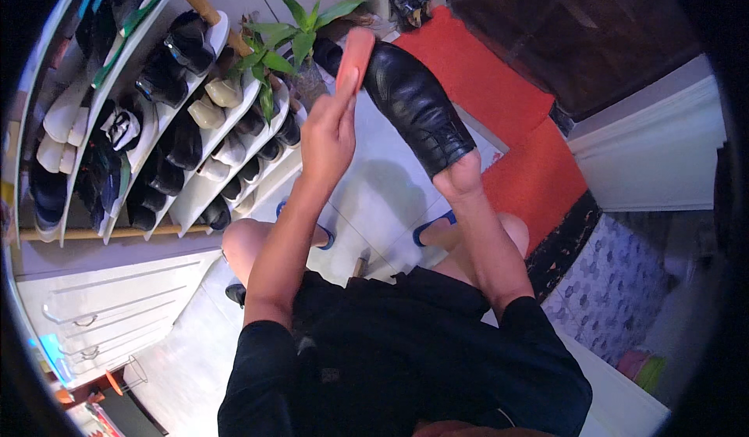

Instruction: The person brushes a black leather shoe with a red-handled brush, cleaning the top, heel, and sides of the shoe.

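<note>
My left hand [328,136] grips an orange brush or sponge block [356,58] and presses it against the toe side of a black leather shoe [413,105]. My right hand [459,178] is pushed inside the shoe's opening and holds the shoe up in front of me; only the wrist and the base of that hand show. The shoe points away from me, toe toward the plant.
A white tilted shoe rack [195,195] with several pairs stands at the left. A green potted plant [292,39] sits just beyond the shoe. A red doormat [499,94] lies at the right, a dark door [577,31] behind it. White drawers [101,312] are lower left.
</note>
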Demonstrator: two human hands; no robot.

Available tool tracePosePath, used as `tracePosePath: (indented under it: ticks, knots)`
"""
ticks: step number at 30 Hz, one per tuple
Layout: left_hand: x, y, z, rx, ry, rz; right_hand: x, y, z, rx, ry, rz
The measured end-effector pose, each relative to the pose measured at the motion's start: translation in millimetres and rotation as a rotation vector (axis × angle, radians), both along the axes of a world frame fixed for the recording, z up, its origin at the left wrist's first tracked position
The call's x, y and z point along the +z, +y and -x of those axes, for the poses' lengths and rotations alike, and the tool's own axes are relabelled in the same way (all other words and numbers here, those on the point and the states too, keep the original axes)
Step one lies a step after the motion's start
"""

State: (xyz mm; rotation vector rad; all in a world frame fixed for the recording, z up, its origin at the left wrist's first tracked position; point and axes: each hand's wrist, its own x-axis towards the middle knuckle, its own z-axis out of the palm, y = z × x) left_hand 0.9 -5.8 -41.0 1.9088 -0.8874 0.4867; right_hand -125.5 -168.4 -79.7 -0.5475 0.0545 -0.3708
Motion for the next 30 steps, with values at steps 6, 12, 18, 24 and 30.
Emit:
tracePosePath:
  ticks: [6,12,18,24,30]
  knots:
    - [24.4,10.2,-11.1,-0.007,0.064,-0.035,-26.5,-5.5,1.5,-0.059,-0.013,0.384]
    - [36.3,7.6,20.8,-0.098,-0.042,-0.448,-0.5,8.1,-4.0,-0.059,0.440,1.081]
    - [59.2,1.9,51.8,-0.241,-0.076,-0.630,-18.5,0.7,-1.7,-0.520,0.312,1.908]
    - [34.4,29.0,-13.5,-0.002,-0.075,-0.564,1.3,2.5,-4.2,-0.299,0.263,1.232]
    - [41.1,10.6,22.9,-0.227,-0.043,-0.428,-2.2,8.3,-4.7,-0.461,0.231,1.628]
